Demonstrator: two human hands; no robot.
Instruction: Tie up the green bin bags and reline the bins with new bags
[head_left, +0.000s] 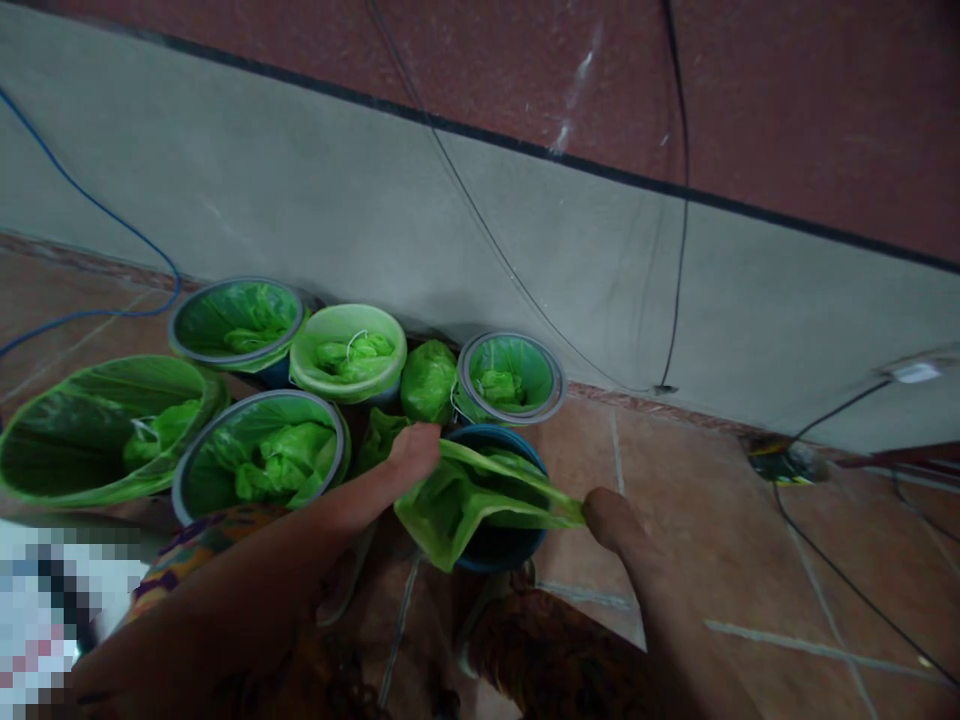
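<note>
A thin, translucent green bag hangs stretched between the person's hands above a round blue bucket, partly covering its opening. The left hand pinches one side of the bag's mouth; the right hand grips the opposite edge, pulling the rim into a taut line. The film is soft and creased, gaping into a dark hollow and sagging to a blunt corner at the lower left. A bulging, wrinkled green bundle sits beside a smaller grey-rimmed bucket. Further round containers to the left wear similar glossy, crumpled green liners. Matte terracotta tiles with pale joints meet a smooth grey wall.
</note>
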